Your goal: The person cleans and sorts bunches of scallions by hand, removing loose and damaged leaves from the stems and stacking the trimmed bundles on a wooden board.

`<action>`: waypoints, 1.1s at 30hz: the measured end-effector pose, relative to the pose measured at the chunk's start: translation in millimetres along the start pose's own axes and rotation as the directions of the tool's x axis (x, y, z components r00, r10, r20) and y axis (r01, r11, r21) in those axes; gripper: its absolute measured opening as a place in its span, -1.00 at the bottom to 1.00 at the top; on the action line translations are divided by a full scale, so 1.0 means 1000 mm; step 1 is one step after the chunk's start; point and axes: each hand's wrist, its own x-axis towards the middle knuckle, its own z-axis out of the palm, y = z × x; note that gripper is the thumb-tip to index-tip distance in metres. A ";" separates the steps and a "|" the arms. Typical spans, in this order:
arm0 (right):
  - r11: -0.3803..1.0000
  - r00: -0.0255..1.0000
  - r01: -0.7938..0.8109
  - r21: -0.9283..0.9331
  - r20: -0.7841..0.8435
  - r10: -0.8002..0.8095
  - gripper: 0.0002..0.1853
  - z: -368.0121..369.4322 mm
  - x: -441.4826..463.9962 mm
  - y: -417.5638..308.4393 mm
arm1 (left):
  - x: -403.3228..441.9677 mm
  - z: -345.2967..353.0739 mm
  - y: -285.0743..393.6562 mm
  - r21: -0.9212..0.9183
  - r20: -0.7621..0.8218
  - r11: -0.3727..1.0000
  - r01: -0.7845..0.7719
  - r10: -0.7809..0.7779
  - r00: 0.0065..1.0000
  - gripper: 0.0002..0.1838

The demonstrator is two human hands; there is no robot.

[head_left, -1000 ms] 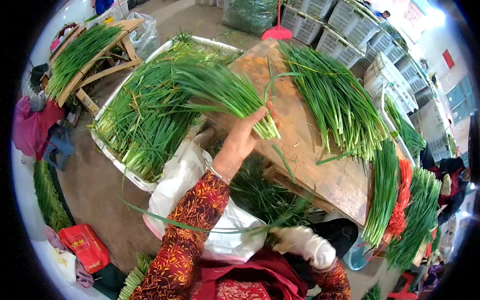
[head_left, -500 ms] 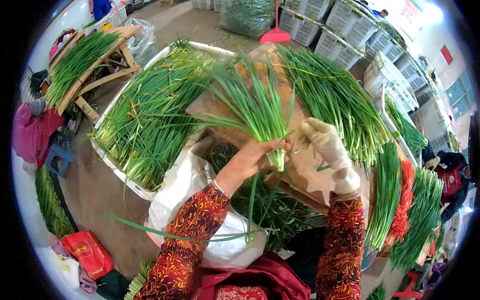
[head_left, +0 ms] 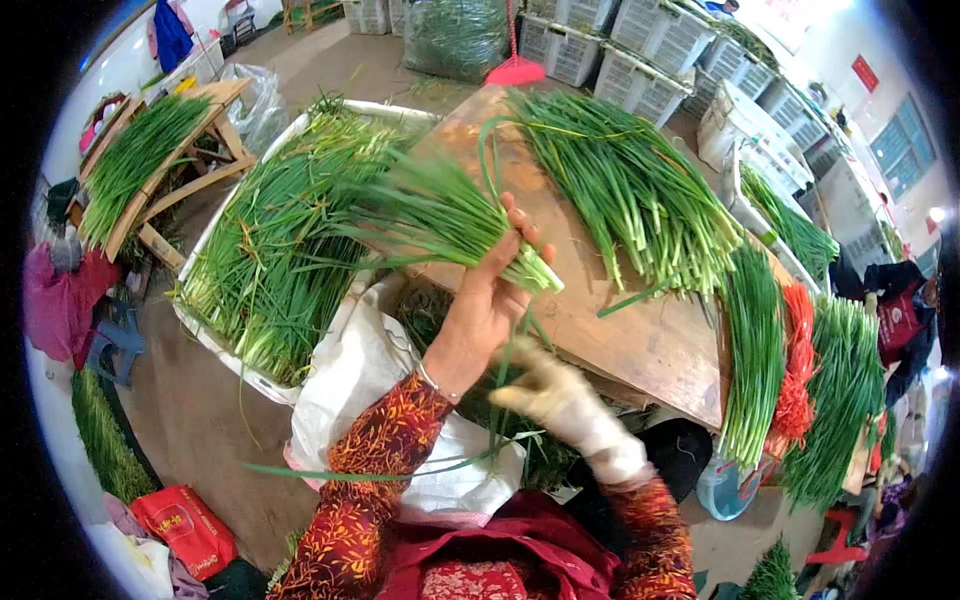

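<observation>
A small bunch of garlic chives [head_left: 440, 205] is in my bare left hand [head_left: 475, 305], whose fingers are wrapped round it near the pale stem ends. The leaves fan out to the upper left, and the cut ends point to the lower right. Just below and right of that hand is my gloved right hand [head_left: 572, 405], smeared by motion, so I cannot make out its fingers or anything in them. A few long loose leaves hang down by my left wrist. Beyond the held bunch, a larger pile of chives [head_left: 625, 185] lies on the wooden board [head_left: 650, 345].
To the left stands a white crate [head_left: 200, 335] heaped with chives. Red ties [head_left: 797, 360] lie between chive bundles at the right. A white sack [head_left: 350, 370] sits before me, and stacked plastic baskets [head_left: 640, 85] stand at the back. Another person [head_left: 900, 315] is at far right.
My left hand has turned, tipping the bunch toward the left. My right hand has dropped down and left from beside the stems. The view has shifted slightly.
</observation>
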 end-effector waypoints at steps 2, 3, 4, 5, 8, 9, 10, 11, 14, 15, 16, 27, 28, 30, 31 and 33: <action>0.963 0.991 0.073 -0.260 0.125 -0.042 -0.63 0.033 0.008 0.033 | -0.003 0.017 -0.007 -0.002 0.027 0.999 -0.042 0.042 0.999 -0.59; 0.916 0.981 0.101 -0.389 0.191 -0.027 -0.66 0.048 0.014 0.056 | -0.002 0.031 -0.002 0.060 0.081 0.994 -0.092 0.087 0.993 -0.58; 0.882 0.955 0.273 -0.385 0.220 -0.199 -0.68 0.057 0.016 0.089 | 0.000 0.047 0.006 0.141 0.025 0.976 -0.167 0.165 0.986 -0.63; 0.880 0.974 0.227 -0.418 0.115 -0.196 -0.72 0.065 0.013 0.121 | 0.008 0.051 0.018 0.275 0.064 0.926 -0.258 0.250 0.966 -0.67; 0.319 0.888 0.208 -0.924 0.315 0.334 -0.64 0.033 -0.005 0.154 | 0.023 0.071 0.041 0.314 0.189 0.829 -0.464 0.424 0.886 -0.71; 0.394 0.924 0.077 -0.916 0.214 0.317 -0.66 0.019 -0.007 0.141 | 0.028 0.073 0.046 0.314 0.191 0.827 -0.466 0.426 0.884 -0.71; 0.466 0.943 -0.049 -0.884 0.113 0.312 -0.68 0.006 -0.009 0.128 | 0.030 0.073 0.050 0.197 0.192 0.924 -0.328 0.291 0.937 -0.74; 0.554 0.974 -0.025 -0.832 0.104 0.201 -0.63 -0.013 -0.016 0.106 | 0.030 0.071 0.051 0.078 0.211 0.982 -0.172 0.153 0.965 -0.76; 0.822 0.997 -0.010 -0.570 -0.069 -0.036 -0.62 -0.067 -0.028 0.021 | 0.026 0.040 0.021 0.117 0.109 0.993 -0.016 0.003 0.994 -0.81; 0.815 0.967 0.030 -0.579 -0.189 -0.169 -0.64 -0.080 -0.019 0.016 | 0.026 0.025 0.010 0.155 0.042 0.988 0.015 -0.022 0.999 -0.83; 0.803 0.906 0.066 -0.593 -0.301 -0.297 -0.67 -0.092 -0.008 0.010 | 0.025 0.009 0.000 0.188 -0.026 0.981 0.049 -0.045 0.999 -0.84; 0.454 0.691 -0.329 -0.828 -0.539 -0.482 -0.69 -0.143 0.078 0.003 | 0.012 -0.051 -0.013 0.144 -0.207 0.957 0.251 -0.219 0.954 -0.77; 0.520 0.688 -0.319 -0.793 -0.571 -0.449 -0.78 -0.127 0.069 -0.012 | 0.011 -0.052 -0.012 0.143 -0.219 0.960 0.242 -0.208 0.953 -0.77; 0.802 0.755 0.076 -0.592 -0.491 -0.435 -0.81 -0.102 0.059 -0.010 | 0.011 -0.052 -0.012 0.138 -0.143 0.962 0.234 -0.214 0.966 -0.76; 0.926 0.846 0.105 -0.362 -0.457 -0.274 -0.78 -0.088 0.057 -0.014 | 0.009 -0.050 -0.012 0.130 -0.132 0.960 0.246 -0.229 0.964 -0.75; 0.973 0.958 0.176 0.150 -0.254 -0.134 -0.70 -0.068 0.059 -0.011 | 0.008 -0.049 -0.014 0.164 -0.126 0.955 0.247 -0.228 0.965 -0.75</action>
